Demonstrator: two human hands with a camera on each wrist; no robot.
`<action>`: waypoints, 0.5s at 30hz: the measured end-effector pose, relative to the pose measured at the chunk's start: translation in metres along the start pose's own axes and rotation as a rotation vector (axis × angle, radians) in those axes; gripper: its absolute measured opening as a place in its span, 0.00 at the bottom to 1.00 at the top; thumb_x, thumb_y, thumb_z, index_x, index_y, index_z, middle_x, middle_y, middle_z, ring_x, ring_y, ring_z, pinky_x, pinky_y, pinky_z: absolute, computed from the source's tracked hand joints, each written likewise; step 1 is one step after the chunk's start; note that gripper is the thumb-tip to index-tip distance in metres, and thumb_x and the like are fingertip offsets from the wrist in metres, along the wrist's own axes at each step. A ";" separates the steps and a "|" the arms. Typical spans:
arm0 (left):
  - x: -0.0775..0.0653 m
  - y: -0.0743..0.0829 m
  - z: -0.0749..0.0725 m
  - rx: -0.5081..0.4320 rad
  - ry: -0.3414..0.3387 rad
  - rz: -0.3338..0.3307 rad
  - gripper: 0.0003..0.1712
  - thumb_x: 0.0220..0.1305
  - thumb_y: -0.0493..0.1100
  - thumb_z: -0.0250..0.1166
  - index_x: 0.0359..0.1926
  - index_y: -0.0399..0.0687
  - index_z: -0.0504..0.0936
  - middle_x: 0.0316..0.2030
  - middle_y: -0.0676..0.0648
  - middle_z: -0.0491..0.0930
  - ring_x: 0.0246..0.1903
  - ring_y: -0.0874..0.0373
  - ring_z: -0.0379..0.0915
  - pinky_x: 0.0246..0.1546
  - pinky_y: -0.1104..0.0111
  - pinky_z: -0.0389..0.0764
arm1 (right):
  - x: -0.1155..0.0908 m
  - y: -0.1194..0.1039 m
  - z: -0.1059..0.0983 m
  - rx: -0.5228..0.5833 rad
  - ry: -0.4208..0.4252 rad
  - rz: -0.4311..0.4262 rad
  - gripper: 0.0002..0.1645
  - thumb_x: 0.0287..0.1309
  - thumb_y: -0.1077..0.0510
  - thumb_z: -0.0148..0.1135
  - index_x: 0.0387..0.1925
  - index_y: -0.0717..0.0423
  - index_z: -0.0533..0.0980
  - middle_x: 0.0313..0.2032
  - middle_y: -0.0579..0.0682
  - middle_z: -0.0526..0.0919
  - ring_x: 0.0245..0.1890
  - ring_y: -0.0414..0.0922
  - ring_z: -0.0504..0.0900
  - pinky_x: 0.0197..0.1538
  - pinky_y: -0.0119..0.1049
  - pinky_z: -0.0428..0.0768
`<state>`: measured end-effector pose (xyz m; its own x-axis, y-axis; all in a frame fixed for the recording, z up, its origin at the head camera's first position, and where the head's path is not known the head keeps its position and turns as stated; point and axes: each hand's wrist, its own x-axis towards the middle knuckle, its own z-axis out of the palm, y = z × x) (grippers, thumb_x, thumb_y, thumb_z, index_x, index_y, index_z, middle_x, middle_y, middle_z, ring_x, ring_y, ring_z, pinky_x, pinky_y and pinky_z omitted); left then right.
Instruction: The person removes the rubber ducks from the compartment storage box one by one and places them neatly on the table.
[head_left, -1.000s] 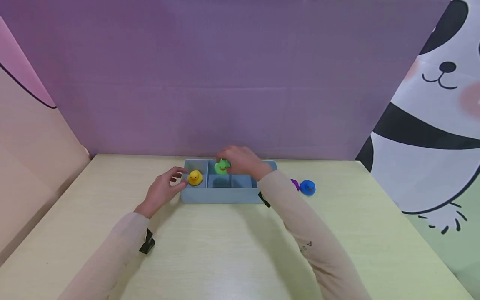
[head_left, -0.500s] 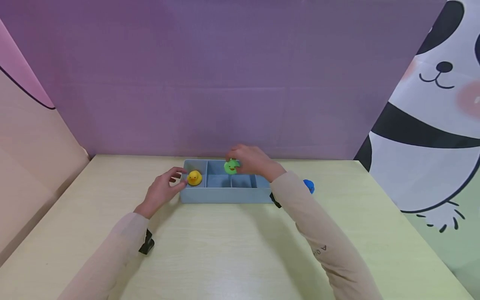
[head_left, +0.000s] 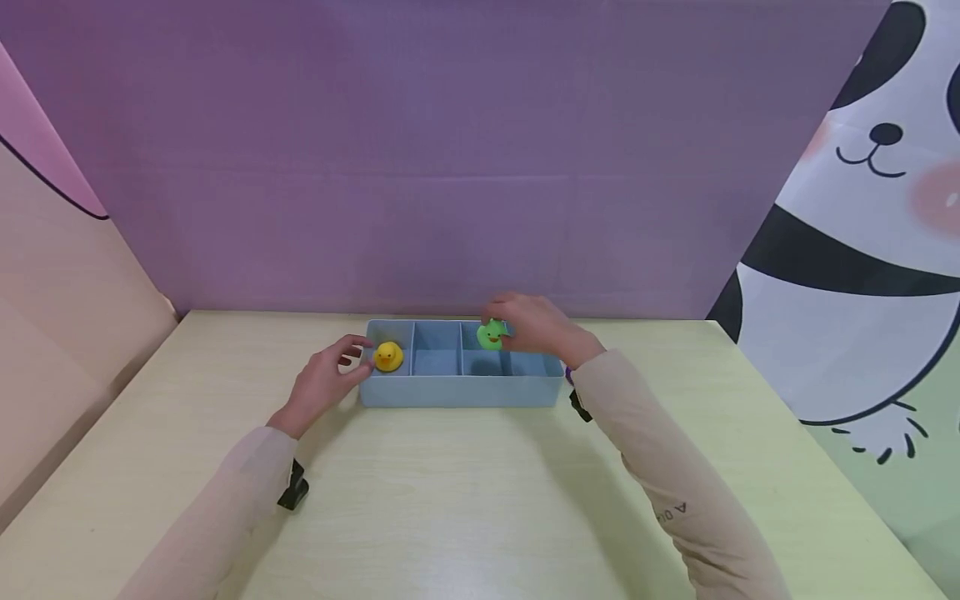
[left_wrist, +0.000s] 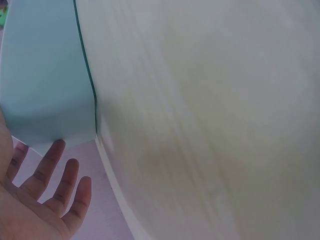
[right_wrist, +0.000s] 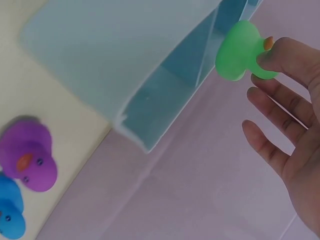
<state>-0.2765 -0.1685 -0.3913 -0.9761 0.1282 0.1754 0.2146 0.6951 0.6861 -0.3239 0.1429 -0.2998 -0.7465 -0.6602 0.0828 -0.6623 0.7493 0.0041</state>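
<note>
A light blue divided box stands near the back of the table, a yellow rubber duck in its leftmost compartment. At the box's left end is my left hand, its fingers spread and loosely bent, fingertips right at the end wall. My right hand pinches a green rubber duck by the head between thumb and fingertips. That duck hangs over the box, above the third compartment from the left; the right wrist view shows the green duck beside the box's rim.
To the right of the box lie a purple rubber duck and a blue rubber duck, mostly hidden behind the right sleeve in the head view. A purple backdrop rises behind the table's back edge.
My right hand has moved to the right with the green duck, from over the second compartment to over the third. My left hand has stayed at the box's left end.
</note>
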 end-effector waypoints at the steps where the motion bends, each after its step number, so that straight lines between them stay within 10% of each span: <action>1: 0.000 0.000 0.000 0.000 0.000 0.000 0.22 0.62 0.49 0.57 0.57 0.53 0.70 0.52 0.41 0.75 0.51 0.43 0.71 0.47 0.50 0.74 | -0.002 0.002 0.000 0.001 0.001 0.003 0.19 0.48 0.58 0.67 0.45 0.48 0.77 0.48 0.46 0.78 0.47 0.45 0.76 0.43 0.40 0.79; 15: -0.001 0.000 0.000 -0.007 -0.009 0.006 0.23 0.62 0.50 0.57 0.57 0.54 0.70 0.53 0.41 0.75 0.51 0.43 0.71 0.47 0.50 0.73 | -0.025 0.028 0.000 0.027 0.022 0.052 0.20 0.47 0.60 0.66 0.45 0.48 0.78 0.47 0.47 0.79 0.46 0.48 0.78 0.42 0.42 0.79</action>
<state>-0.2759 -0.1689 -0.3917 -0.9752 0.1386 0.1728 0.2203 0.6897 0.6898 -0.3241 0.1801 -0.3018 -0.7785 -0.6190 0.1038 -0.6244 0.7806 -0.0272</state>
